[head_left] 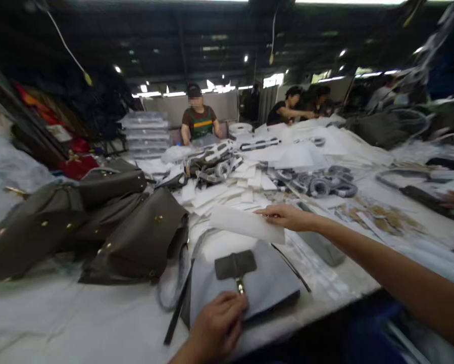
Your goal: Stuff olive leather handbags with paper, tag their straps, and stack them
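1. White tabletop (98, 323) supports your grey bag (268, 283) near its edge, probably for easy reach.
2. Your left hand (219, 323) pinches its clasp (240, 286), seemingly steadying it.
3. Your right hand (293, 218) grips a white sheet's (238, 223) end.

Bag (266, 288): pale grey front, plain. Tab (227, 268): dark olive-grey, plain. Clasp (240, 284): gold-toned. Sheet (232, 223): white, unpatterned. Left-side bags (136, 247): dark olive, with gold-toned studs (159, 218). Table (71, 323): whitish. Coils (319, 186): grey. Loose pieces (382, 215): tan. Apron (201, 131): green, one yellow-orange horizontal band. Cap (194, 91): black. Bundle (78, 167): red. Hanging cord (65, 45): white, yellowish end.
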